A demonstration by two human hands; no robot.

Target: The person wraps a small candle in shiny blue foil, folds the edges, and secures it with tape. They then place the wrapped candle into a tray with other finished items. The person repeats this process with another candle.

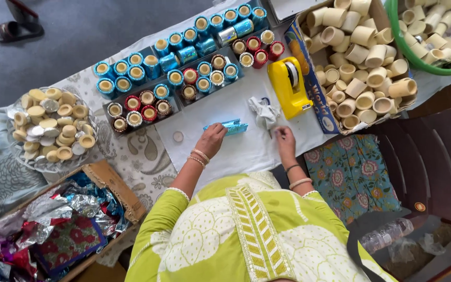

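Left hand: frame centre, fingers closed down on the blue foil-wrapped roll, pressing it to the white sheet.
Right hand: right of centre, fingers pinched together near the crumpled white cloth; whether they grip anything cannot be told.
Done: rows of wrapped cylinders, upper centre.
Left: bare cream cylinders in the cardboard box, upper right.
Nearby: yellow tape dispenser.

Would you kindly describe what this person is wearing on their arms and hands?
The left hand and right hand are bare, without gloves. Lime-green sleeves with a pale printed pattern end near the elbows, edged in white trim. The left wrist carries thin gold-and-pink bangles; the right has one dark thin band and one pale bangle.
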